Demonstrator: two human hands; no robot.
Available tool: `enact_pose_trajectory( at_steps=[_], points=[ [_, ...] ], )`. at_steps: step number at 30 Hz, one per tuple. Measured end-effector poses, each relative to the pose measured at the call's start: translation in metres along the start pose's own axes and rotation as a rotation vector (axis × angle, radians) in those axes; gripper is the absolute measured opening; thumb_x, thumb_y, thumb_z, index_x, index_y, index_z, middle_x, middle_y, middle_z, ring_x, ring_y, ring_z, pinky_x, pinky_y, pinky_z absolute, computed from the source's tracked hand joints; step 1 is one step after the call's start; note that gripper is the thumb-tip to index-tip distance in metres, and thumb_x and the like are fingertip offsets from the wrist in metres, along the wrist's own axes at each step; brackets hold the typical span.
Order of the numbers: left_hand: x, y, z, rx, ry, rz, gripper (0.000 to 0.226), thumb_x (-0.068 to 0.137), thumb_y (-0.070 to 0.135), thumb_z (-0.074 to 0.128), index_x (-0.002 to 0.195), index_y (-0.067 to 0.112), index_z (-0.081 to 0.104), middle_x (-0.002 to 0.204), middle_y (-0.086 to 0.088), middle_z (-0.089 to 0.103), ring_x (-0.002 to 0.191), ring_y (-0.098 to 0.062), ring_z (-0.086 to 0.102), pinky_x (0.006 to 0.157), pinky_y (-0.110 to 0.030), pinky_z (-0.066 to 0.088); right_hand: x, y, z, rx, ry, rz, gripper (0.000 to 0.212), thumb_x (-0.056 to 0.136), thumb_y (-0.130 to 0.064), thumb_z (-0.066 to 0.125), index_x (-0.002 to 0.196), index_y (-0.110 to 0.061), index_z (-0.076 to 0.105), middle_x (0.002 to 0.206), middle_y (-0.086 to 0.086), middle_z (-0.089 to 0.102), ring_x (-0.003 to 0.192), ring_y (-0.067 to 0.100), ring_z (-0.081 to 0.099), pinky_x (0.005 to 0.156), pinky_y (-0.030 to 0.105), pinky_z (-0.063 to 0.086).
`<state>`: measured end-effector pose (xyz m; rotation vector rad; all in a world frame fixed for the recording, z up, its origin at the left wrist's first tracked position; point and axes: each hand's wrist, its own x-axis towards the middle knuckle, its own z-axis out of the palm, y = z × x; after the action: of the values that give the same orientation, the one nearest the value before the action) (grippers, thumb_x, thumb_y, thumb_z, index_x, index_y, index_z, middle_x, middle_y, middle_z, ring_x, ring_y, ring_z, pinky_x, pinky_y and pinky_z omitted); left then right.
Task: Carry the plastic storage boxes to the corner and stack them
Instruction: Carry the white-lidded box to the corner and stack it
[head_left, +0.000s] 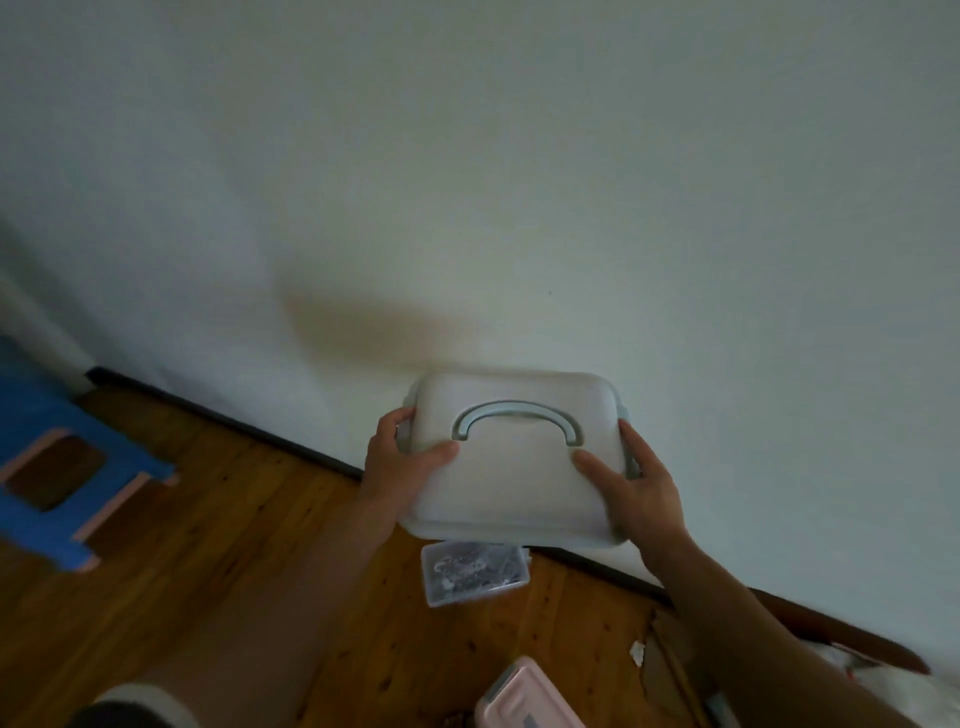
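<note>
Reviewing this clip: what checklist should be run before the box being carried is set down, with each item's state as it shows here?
1. Grip on one end: the left hand holds the white box at its left end: ok.
2. Grip on the other end: the right hand holds its right end: ok.
3. The handle lies flat on the lid: ok.
4. Side latches closed: cannot tell, as the hands cover them.
5. Landing base: the clear box on the floor below looks smaller than the white box, so it is probably a poor base: not ok.
6. This spot is the corner: cannot tell from this view.
</note>
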<state>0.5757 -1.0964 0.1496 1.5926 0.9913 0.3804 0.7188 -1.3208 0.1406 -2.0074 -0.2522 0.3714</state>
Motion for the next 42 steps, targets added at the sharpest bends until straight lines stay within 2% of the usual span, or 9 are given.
enact_pose_trajectory(
  at_steps=[10,15,18,21,27,30,32,35,42],
  points=[
    [-0.090,-0.012,-0.066,0.005,0.237,0.028,0.073,0.070,0.049,0.078,0.134,0.038,0.042,0.139,-0.001,0.042,0.116,-0.024,0.046,0.095,-0.049,0.047,-0.045,-0.036,0.019,0.044,-0.192,-0.144,0.080,0.075,-0.051,0.075,0.145,-0.034,0.041,0.114,-0.011,0.049,0.099,0.016,0.051,0.088,0.037,0.047],
    [-0.136,-0.025,-0.098,-0.081,0.404,-0.002,0.073,0.071,0.046,0.079,0.135,0.038,0.044,0.145,0.000,0.040,0.109,-0.015,0.041,0.085,-0.035,0.039,-0.069,-0.055,0.041,0.078,-0.328,-0.196,0.080,0.073,-0.053,0.076,0.144,-0.037,0.042,0.116,-0.012,0.051,0.100,0.016,0.053,0.086,0.036,0.047],
    [-0.169,-0.038,-0.121,-0.102,0.505,-0.039,0.074,0.070,0.047,0.079,0.135,0.038,0.045,0.147,0.000,0.038,0.120,-0.019,0.042,0.087,-0.033,0.037,-0.090,-0.064,0.060,0.063,-0.424,-0.243,0.080,0.072,-0.055,0.076,0.143,-0.039,0.042,0.117,-0.013,0.050,0.100,0.014,0.051,0.084,0.033,0.045],
    [-0.199,-0.050,-0.146,-0.109,0.597,-0.066,0.075,0.070,0.049,0.079,0.135,0.038,0.044,0.147,0.000,0.038,0.126,-0.021,0.040,0.087,-0.032,0.036,-0.112,-0.074,0.082,0.028,-0.522,-0.293,0.081,0.073,-0.056,0.075,0.144,-0.038,0.041,0.126,-0.009,0.052,0.104,0.015,0.049,0.091,0.038,0.046],
    [-0.264,-0.078,-0.194,-0.164,0.757,-0.101,0.078,0.067,0.051,0.079,0.136,0.037,0.045,0.150,0.000,0.036,0.127,-0.020,0.041,0.097,-0.038,0.041,-0.166,-0.091,0.129,-0.002,-0.693,-0.373,0.079,0.073,-0.054,0.075,0.143,-0.035,0.043,0.141,0.000,0.052,0.121,0.026,0.050,0.098,0.044,0.044],
    [-0.299,-0.096,-0.215,-0.180,0.822,-0.139,0.076,0.069,0.050,0.079,0.135,0.038,0.044,0.146,0.001,0.039,0.115,-0.017,0.045,0.085,-0.034,0.045,-0.199,-0.094,0.150,0.014,-0.761,-0.380,0.078,0.074,-0.051,0.076,0.143,-0.034,0.045,0.142,0.001,0.051,0.122,0.025,0.050,0.099,0.043,0.043],
    [-0.327,-0.109,-0.229,-0.194,0.886,-0.148,0.075,0.069,0.050,0.079,0.135,0.038,0.044,0.143,0.000,0.041,0.109,-0.015,0.045,0.079,-0.032,0.044,-0.226,-0.096,0.164,0.016,-0.824,-0.407,0.078,0.074,-0.049,0.077,0.143,-0.032,0.045,0.142,0.000,0.050,0.118,0.020,0.050,0.097,0.038,0.042],
    [-0.371,-0.130,-0.249,-0.199,0.972,-0.170,0.073,0.071,0.046,0.079,0.135,0.035,0.045,0.141,-0.001,0.044,0.111,-0.017,0.046,0.082,-0.032,0.045,-0.268,-0.098,0.184,0.021,-0.915,-0.432,0.079,0.074,-0.047,0.078,0.143,-0.031,0.045,0.143,-0.001,0.049,0.108,0.011,0.045,0.088,0.030,0.039],
    [-0.476,-0.165,-0.285,-0.244,1.132,-0.155,0.072,0.072,0.040,0.081,0.135,0.028,0.048,0.133,-0.001,0.049,0.110,-0.022,0.053,0.089,-0.039,0.051,-0.373,-0.097,0.212,-0.011,-1.059,-0.424,0.080,0.071,-0.048,0.080,0.142,-0.035,0.045,0.142,0.000,0.048,0.106,0.014,0.045,0.086,0.033,0.040]
  ],
)
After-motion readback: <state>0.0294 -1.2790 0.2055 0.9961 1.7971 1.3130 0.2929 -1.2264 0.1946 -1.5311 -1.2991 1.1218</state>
